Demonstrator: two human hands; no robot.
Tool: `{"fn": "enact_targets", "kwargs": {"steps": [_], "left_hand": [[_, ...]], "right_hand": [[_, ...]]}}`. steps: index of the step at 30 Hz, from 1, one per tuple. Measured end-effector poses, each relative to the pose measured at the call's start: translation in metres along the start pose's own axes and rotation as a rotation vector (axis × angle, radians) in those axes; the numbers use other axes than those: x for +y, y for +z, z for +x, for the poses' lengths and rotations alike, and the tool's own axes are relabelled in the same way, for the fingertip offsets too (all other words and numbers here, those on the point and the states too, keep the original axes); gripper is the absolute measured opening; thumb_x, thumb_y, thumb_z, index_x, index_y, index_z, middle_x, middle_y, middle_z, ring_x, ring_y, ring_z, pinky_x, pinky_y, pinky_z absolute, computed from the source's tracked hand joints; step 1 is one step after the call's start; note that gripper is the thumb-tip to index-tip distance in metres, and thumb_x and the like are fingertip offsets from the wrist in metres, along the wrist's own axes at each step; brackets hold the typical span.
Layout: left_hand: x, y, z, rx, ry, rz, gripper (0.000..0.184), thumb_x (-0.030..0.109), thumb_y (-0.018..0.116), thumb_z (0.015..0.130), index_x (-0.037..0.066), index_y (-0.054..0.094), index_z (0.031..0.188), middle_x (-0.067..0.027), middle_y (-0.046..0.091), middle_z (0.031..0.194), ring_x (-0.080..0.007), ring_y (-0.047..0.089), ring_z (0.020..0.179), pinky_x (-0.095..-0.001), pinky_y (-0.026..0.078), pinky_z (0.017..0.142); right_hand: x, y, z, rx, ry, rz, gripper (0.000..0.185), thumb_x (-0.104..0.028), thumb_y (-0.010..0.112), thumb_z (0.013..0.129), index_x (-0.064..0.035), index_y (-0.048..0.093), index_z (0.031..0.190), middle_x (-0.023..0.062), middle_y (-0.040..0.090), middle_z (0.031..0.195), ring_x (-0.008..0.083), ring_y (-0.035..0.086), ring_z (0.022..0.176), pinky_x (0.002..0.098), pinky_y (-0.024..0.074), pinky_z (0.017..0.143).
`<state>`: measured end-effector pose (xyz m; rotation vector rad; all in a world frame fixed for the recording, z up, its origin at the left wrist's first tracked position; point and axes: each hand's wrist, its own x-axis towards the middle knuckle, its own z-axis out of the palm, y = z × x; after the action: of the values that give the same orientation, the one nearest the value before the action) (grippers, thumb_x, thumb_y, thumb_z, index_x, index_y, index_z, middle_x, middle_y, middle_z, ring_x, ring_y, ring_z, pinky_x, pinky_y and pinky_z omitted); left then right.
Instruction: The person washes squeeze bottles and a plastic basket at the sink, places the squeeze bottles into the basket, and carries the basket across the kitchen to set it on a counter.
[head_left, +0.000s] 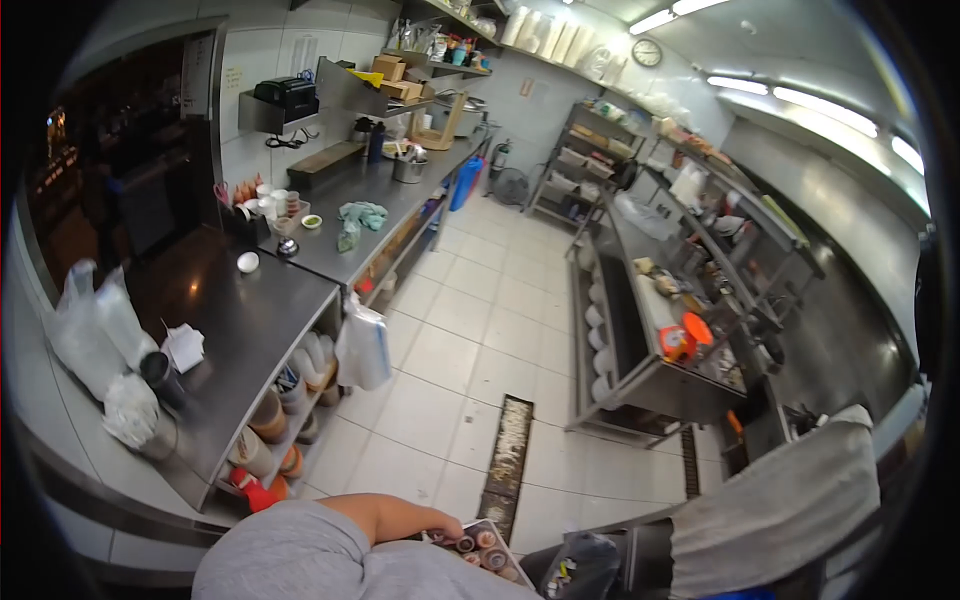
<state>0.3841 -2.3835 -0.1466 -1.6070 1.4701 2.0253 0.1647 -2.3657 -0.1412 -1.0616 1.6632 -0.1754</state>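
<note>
Near the bottom centre, one of my hands [447, 527] reaches to the upper left edge of a white container [513, 556]. Several round-topped bottles or jars [486, 540] stand in that container. The arm comes from the left side of my grey shirt, so it looks like my left hand. Its fingers are small and partly hidden, and whether they grip the rim or a bottle is unclear. My right hand is out of sight.
A steel counter [250, 310] runs along the left, with tubs on shelves beneath. A floor drain [510, 450] crosses the white tiles ahead. On the right stand a steel worktable [690, 385] and a draped grey cloth [780, 510]. A black bag [585, 565] is beside the container.
</note>
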Motion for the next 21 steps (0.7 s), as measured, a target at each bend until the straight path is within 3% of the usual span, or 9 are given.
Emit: {"fn": "enact_targets", "kwargs": {"steps": [2, 4, 6, 8, 10, 13, 17, 18, 21], "left_hand": [[-0.018, -0.045, 0.059, -0.044, -0.212, -0.108, 0.039, -0.001, 0.056, 0.051, -0.001, 0.064, 0.090, -0.0215, 0.053, 0.117, -0.0366, 0.051, 0.104, -0.0512, 0.046, 0.072], [-0.005, -0.088, -0.006, -0.001, -0.150, -0.167, 0.035, 0.000, 0.056, 0.053, -0.001, 0.063, 0.088, -0.0208, 0.051, 0.117, -0.0351, 0.050, 0.101, -0.0487, 0.045, 0.069], [-0.003, -0.131, -0.024, 0.077, -0.090, -0.241, 0.013, 0.001, 0.055, 0.052, 0.008, 0.052, 0.062, -0.0097, 0.050, 0.073, -0.0219, 0.048, 0.070, -0.0402, 0.039, 0.057], [-0.005, -0.178, -0.034, 0.077, -0.020, -0.349, 0.010, 0.002, 0.054, 0.051, 0.008, 0.053, 0.059, -0.0091, 0.045, 0.065, -0.0210, 0.043, 0.059, -0.0375, 0.033, 0.052], [-0.074, -0.220, 0.090, 0.035, -0.047, -0.283, 0.011, 0.001, 0.054, 0.051, 0.008, 0.055, 0.059, -0.0076, 0.046, 0.064, -0.0217, 0.042, 0.057, -0.0372, 0.032, 0.050], [-0.029, -0.319, 0.056, 0.012, 0.069, -0.219, 0.014, 0.002, 0.058, 0.052, 0.007, 0.061, 0.064, -0.0085, 0.052, 0.064, -0.0228, 0.046, 0.058, -0.0412, 0.035, 0.047], [0.008, -0.462, 0.060, 0.014, 0.501, 0.469, 0.017, 0.006, 0.065, 0.049, 0.005, 0.070, 0.065, -0.0149, 0.063, 0.070, -0.0273, 0.057, 0.062, -0.0456, 0.047, 0.051], [0.030, -0.480, 0.003, 0.190, 0.247, 0.095, 0.017, 0.007, 0.063, 0.045, 0.004, 0.068, 0.060, -0.0183, 0.060, 0.064, -0.0305, 0.055, 0.055, -0.0460, 0.044, 0.046], [0.032, -0.552, 0.019, 0.218, 0.155, 0.296, 0.037, 0.002, 0.062, 0.044, 0.004, 0.072, 0.079, -0.0242, 0.066, 0.088, -0.0382, 0.063, 0.075, -0.0501, 0.050, 0.057]], "right_hand": [[-0.042, -0.003, 0.034, -0.036, -0.001, -0.053, 0.013, -0.007, 0.055, 0.076, -0.0026, 0.058, 0.088, 0.0159, 0.062, 0.080, 0.0288, 0.061, 0.067, 0.0402, 0.0476, 0.057], [-0.084, 0.001, 0.072, -0.068, -0.017, -0.103, 0.012, -0.006, 0.055, 0.075, -0.0025, 0.058, 0.087, 0.0158, 0.062, 0.079, 0.0286, 0.061, 0.067, 0.0400, 0.0476, 0.057], [-0.128, 0.010, 0.107, -0.101, -0.044, -0.134, 0.012, -0.005, 0.055, 0.075, -0.0024, 0.058, 0.086, 0.0156, 0.062, 0.078, 0.0284, 0.061, 0.066, 0.0399, 0.0475, 0.056], [-0.179, 0.032, 0.147, -0.135, -0.063, -0.171, 0.011, -0.005, 0.055, 0.075, -0.0023, 0.058, 0.085, 0.0155, 0.061, 0.078, 0.0282, 0.061, 0.066, 0.0398, 0.0475, 0.056], [-0.230, 0.052, 0.176, -0.141, -0.089, -0.180, 0.011, -0.004, 0.055, 0.074, -0.0023, 0.058, 0.085, 0.0154, 0.061, 0.077, 0.0280, 0.060, 0.065, 0.0396, 0.0474, 0.055], [-0.317, 0.064, 0.215, -0.132, -0.143, -0.163, 0.010, -0.003, 0.055, 0.074, -0.0021, 0.057, 0.084, 0.0152, 0.061, 0.077, 0.0277, 0.060, 0.064, 0.0394, 0.0473, 0.055], [-0.406, 0.065, 0.247, -0.108, -0.192, -0.121, 0.009, -0.002, 0.055, 0.073, -0.0020, 0.057, 0.082, 0.0149, 0.061, 0.075, 0.0273, 0.060, 0.063, 0.0392, 0.0472, 0.054], [-0.420, 0.062, 0.252, -0.104, -0.191, -0.104, 0.009, -0.001, 0.055, 0.073, -0.0019, 0.057, 0.082, 0.0148, 0.061, 0.075, 0.0272, 0.060, 0.063, 0.0391, 0.0471, 0.053], [-0.471, 0.076, 0.284, -0.119, -0.193, -0.082, 0.009, 0.000, 0.055, 0.072, -0.0018, 0.057, 0.081, 0.0146, 0.061, 0.074, 0.0269, 0.060, 0.062, 0.0389, 0.0470, 0.053]]}}
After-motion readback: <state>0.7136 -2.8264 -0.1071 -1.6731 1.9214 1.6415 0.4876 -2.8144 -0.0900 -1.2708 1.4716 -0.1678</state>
